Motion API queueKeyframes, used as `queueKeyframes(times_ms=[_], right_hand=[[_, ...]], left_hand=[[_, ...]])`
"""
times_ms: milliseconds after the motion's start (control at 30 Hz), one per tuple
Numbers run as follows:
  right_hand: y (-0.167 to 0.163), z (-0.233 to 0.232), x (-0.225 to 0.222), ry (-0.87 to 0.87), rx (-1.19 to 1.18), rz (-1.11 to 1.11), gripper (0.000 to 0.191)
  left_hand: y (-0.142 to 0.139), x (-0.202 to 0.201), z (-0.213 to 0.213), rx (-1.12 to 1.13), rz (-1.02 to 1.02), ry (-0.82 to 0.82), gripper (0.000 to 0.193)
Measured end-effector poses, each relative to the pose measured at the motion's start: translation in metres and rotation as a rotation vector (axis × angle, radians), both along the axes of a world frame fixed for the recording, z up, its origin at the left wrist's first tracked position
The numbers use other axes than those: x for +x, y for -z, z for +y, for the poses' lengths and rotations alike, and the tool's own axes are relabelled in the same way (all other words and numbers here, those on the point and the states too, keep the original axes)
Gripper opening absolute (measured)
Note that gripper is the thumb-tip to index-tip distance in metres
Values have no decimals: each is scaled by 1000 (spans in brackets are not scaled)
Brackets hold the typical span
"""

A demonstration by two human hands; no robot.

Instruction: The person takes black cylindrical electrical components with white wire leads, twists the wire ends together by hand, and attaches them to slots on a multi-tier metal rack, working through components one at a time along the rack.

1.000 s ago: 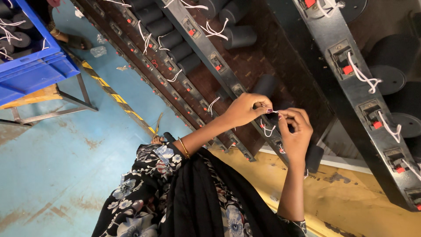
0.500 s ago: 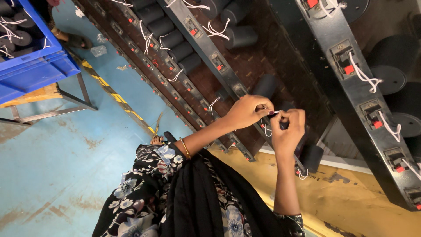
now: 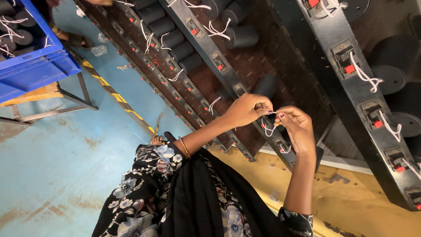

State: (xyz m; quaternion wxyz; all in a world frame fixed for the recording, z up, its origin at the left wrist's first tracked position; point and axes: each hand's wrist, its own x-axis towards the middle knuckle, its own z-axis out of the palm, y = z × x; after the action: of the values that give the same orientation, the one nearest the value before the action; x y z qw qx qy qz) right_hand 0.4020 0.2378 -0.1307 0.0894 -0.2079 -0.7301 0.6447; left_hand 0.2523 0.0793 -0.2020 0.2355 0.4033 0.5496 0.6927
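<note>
Left hand [image 3: 245,109] and right hand [image 3: 298,127] pinch thin white wire [image 3: 267,127] closed-fingered above dark terminal rail [image 3: 263,123], mid-twist; steady fingertip grip needed next.

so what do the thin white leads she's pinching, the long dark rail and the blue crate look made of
White leads: probably plastic-insulated wire, thin and limp, curling between the left hand and right hand. Dark rail: likely painted metal, though moulded plastic is possible; flat, rigid, matte black, with small red-tabbed clips set in. Blue crate: moulded plastic, going by its uniform colour and ribbed rim.
</note>
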Motion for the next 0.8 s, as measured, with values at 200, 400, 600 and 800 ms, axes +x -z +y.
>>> queueKeyframes(times_ms=[200, 400, 600, 800], right_hand=[[-3, 2, -3, -5, 55, -47, 10], [-1, -7, -8, 20, 163, -28, 7], [6, -27, -11, 81, 264, 93, 9], [13, -34, -11, 355, 94, 272, 21]], left_hand=[[-1, 0, 0, -39, -12, 1, 9], [4, 1, 4, 23, -34, 25, 9], [17, 2, 15, 116, -72, 14, 10], [35, 6, 32, 221, -391, 62, 12]])
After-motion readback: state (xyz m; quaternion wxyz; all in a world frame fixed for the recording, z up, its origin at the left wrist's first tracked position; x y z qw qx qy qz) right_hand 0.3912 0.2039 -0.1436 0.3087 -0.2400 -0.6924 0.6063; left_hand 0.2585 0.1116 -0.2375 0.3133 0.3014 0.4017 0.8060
